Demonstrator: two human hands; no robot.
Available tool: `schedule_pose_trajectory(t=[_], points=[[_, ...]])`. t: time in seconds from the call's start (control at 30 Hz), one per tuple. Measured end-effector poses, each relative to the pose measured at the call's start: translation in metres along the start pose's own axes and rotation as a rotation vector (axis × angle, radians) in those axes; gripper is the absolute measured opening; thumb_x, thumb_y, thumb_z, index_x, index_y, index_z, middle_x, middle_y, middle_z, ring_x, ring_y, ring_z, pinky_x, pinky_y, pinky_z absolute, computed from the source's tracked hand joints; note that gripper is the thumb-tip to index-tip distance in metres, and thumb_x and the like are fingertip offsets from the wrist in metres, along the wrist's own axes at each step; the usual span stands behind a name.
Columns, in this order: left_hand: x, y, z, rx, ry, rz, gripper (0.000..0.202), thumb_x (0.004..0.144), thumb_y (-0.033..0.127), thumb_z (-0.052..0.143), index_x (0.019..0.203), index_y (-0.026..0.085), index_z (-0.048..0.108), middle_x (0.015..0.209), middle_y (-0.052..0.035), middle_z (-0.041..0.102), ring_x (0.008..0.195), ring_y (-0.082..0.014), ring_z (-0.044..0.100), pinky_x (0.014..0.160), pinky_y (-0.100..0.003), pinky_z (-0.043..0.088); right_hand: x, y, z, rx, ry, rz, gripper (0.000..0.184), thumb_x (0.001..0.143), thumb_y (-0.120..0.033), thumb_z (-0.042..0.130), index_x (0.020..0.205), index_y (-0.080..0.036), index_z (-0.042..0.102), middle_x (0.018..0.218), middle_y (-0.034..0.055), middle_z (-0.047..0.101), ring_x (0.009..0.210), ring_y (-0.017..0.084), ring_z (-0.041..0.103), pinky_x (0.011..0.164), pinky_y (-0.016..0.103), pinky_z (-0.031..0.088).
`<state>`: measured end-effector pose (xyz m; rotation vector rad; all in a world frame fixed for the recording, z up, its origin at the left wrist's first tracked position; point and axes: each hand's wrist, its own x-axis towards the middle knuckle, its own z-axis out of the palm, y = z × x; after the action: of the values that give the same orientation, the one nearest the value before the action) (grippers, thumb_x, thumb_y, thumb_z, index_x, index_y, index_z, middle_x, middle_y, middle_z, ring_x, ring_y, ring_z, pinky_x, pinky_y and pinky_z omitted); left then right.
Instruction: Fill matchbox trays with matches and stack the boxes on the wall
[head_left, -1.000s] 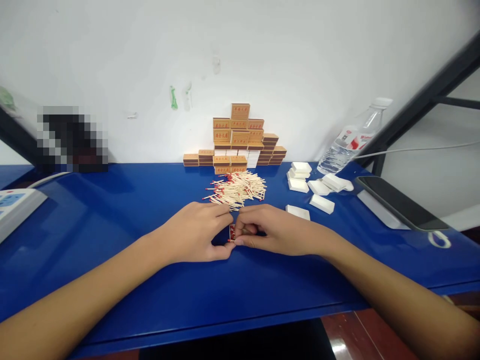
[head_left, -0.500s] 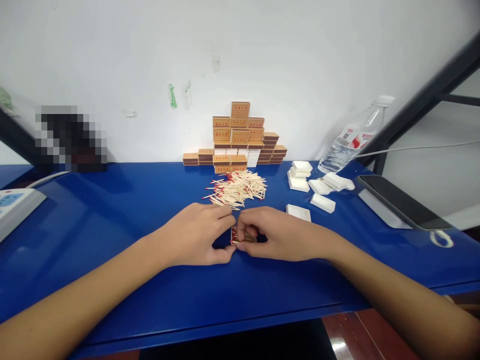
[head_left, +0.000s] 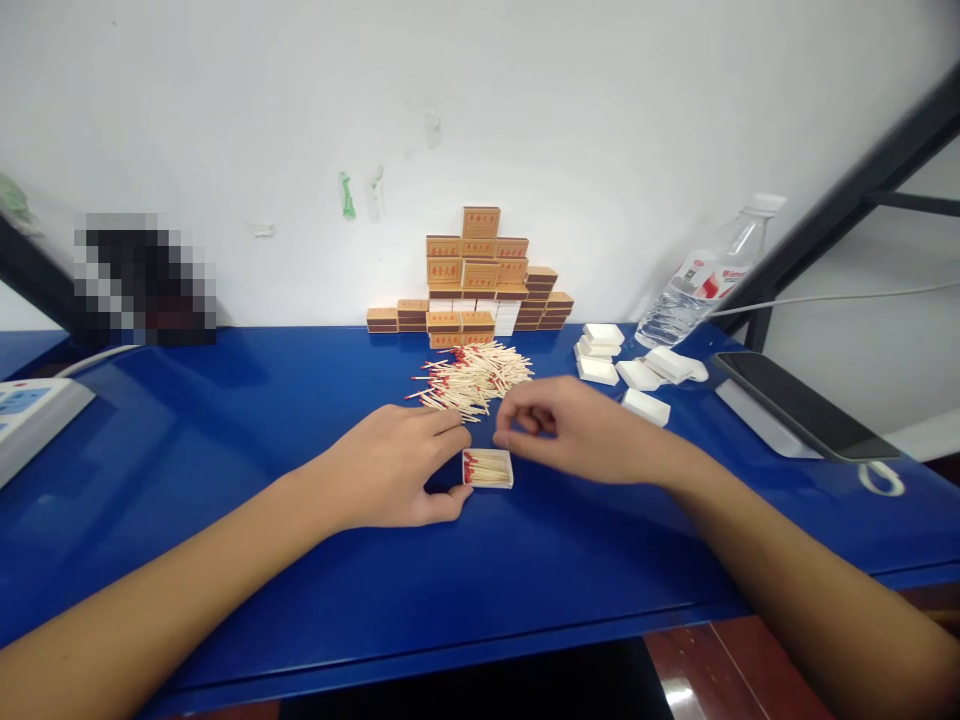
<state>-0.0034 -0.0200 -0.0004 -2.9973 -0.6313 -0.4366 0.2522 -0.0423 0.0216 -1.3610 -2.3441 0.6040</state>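
Observation:
A small white matchbox tray (head_left: 511, 470) lies on the blue table with a layer of red-tipped matches (head_left: 487, 468) inside. My left hand (head_left: 401, 465) holds the tray's left end, fingertips at the far corner and thumb at the near one. Just off its far right corner hovers my right hand (head_left: 574, 425), fingers curled and thumb close to the index finger; no match shows between them. Beyond both hands spreads a loose pile of matches (head_left: 480, 375). Several white empty-looking trays (head_left: 598, 370) lie at the right.
Orange-brown matchboxes (head_left: 480, 245) are stacked against the wall behind the pile. A water bottle (head_left: 686, 285) leans at the back right, near a phone (head_left: 802, 400). A white power strip (head_left: 45, 415) lies on the left. The table's front edge runs close below my forearms.
My right hand has lifted off the tray and moved up and right, uncovering the matches inside. It now hides a white tray at the right. My left hand stays put.

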Motion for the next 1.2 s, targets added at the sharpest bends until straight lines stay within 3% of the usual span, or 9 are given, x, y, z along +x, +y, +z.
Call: schedule_pose_trajectory(t=[0.13,0.23,0.37,0.47,0.6,0.77,1.2], points=[[0.001,0.000,-0.001,0.002,0.101,-0.050,0.024,0.094,0.038,0.059,0.101,0.017,0.070,0.091,-0.0026,0.071,0.079,-0.0198,0.069,0.066,-0.033,0.049,0.008,0.026,-0.014,-0.190,0.320,0.338,0.028,0.091,-0.042,0.067,0.073,-0.021,0.063,0.062,-0.0015,0.056,0.056,0.014,0.048,0.056,0.031,0.031],[0.001,0.000,0.000,-0.035,0.066,-0.085,0.025,0.094,0.039,0.061,0.101,0.017,0.069,0.091,-0.0022,0.072,0.078,-0.0190,0.068,0.065,-0.033,0.048,0.013,0.040,-0.014,-0.232,0.307,0.472,0.029,0.091,-0.045,0.069,0.076,-0.021,0.064,0.064,0.0003,0.061,0.057,0.015,0.051,0.056,0.032,0.032],[0.001,-0.001,0.000,-0.088,-0.036,-0.116,0.020,0.094,0.038,0.061,0.096,0.019,0.069,0.090,-0.0008,0.071,0.074,-0.0171,0.066,0.063,-0.032,0.045,0.021,0.049,-0.002,-0.261,0.243,0.514,0.029,0.092,-0.046,0.068,0.078,-0.021,0.066,0.069,0.0039,0.068,0.061,0.018,0.058,0.057,0.033,0.035],[0.001,-0.003,-0.001,-0.099,-0.044,-0.132,0.020,0.093,0.038,0.062,0.096,0.020,0.068,0.089,-0.0008,0.070,0.074,-0.0171,0.065,0.063,-0.032,0.044,0.024,0.054,0.001,-0.292,0.222,0.471,0.023,0.096,-0.036,0.061,0.080,-0.020,0.066,0.076,0.0062,0.071,0.065,0.019,0.059,0.059,0.033,0.037],[0.002,-0.004,-0.002,-0.092,-0.087,-0.123,0.023,0.095,0.040,0.059,0.094,0.018,0.068,0.089,-0.0023,0.070,0.073,-0.0175,0.064,0.063,-0.032,0.045,0.020,0.062,-0.010,-0.281,0.161,0.321,0.011,0.092,-0.020,0.059,0.089,-0.019,0.070,0.086,0.0058,0.071,0.074,0.018,0.060,0.066,0.030,0.042],[0.002,-0.004,-0.001,-0.064,-0.077,-0.100,0.024,0.096,0.039,0.059,0.096,0.017,0.069,0.089,-0.0032,0.070,0.073,-0.0188,0.064,0.062,-0.033,0.045,0.018,0.073,-0.018,-0.190,0.068,0.031,0.021,0.096,-0.019,0.055,0.105,-0.019,0.074,0.098,0.0078,0.065,0.081,0.018,0.059,0.074,0.031,0.045],[0.001,-0.002,-0.002,-0.103,-0.072,-0.118,0.019,0.094,0.035,0.061,0.094,0.018,0.069,0.087,-0.0026,0.069,0.072,-0.0174,0.064,0.063,-0.031,0.045,0.017,0.079,-0.021,-0.173,-0.035,0.127,0.019,0.096,-0.036,0.061,0.095,-0.018,0.067,0.096,0.0071,0.060,0.083,0.020,0.054,0.074,0.032,0.043]])
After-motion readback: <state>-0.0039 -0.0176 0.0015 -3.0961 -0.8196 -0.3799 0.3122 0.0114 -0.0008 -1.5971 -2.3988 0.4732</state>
